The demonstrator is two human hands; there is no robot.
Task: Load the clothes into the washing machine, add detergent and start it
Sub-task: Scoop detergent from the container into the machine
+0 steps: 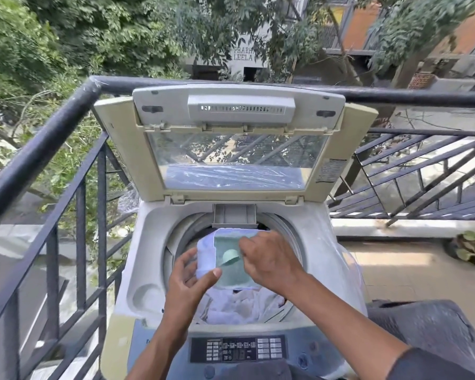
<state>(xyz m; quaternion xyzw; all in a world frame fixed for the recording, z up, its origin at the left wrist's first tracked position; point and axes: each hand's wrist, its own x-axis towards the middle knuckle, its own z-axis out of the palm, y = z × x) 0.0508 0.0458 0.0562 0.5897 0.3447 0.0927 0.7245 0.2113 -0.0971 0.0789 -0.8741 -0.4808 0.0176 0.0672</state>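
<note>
Head view: over the washing machine (pixel 148 270), the detergent bag (pixel 231 266) is gripped by the left hand (pixel 188 281); a scoop (pixel 230 256) is pinched by the right hand (pixel 269 260) and should be lifted level.

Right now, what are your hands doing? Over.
Left hand holds detergent bag over drum. Right hand pinches its top. Clothes loaded, lid up. Nothing blocking.

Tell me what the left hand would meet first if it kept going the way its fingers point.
The left hand already grips the detergent bag at its near left edge. Pushed on, it would probably meet the right hand at the bag's opening, though depth is unclear.
</note>
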